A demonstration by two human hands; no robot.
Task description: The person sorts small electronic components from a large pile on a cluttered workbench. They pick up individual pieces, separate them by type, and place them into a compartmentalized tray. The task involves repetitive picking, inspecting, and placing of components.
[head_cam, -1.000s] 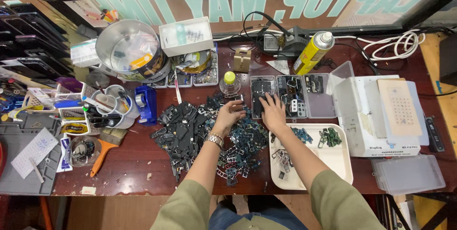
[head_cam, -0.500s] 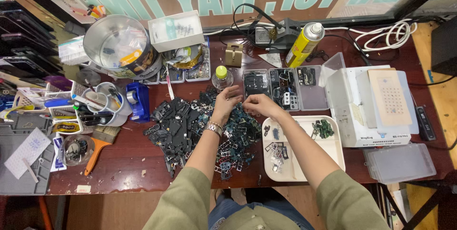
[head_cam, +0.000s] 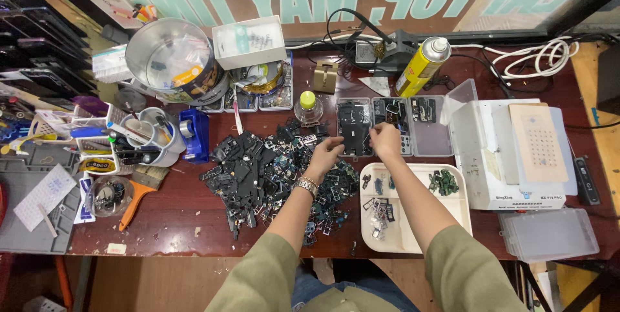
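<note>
Head view is showing both hands meeting over a flat black rectangular part [head_cam: 354, 136] lying at the left end of a clear plastic compartment box [head_cam: 431, 132]. The left hand [head_cam: 326, 154], fingers curled, is pinching the part's lower left edge; the right hand [head_cam: 386, 140] is gripping its right edge with bent fingers. A jagged heap of small black components [head_cam: 258, 170] is lying just left of the hands. A cream oval tray [head_cam: 452, 212] is sitting below the right hand, holding a few loose pieces.

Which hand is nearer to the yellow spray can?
The right hand is nearer: it sits below and a little left of the yellow spray can. The left hand lies farther left, over the pile of dark parts.
</note>
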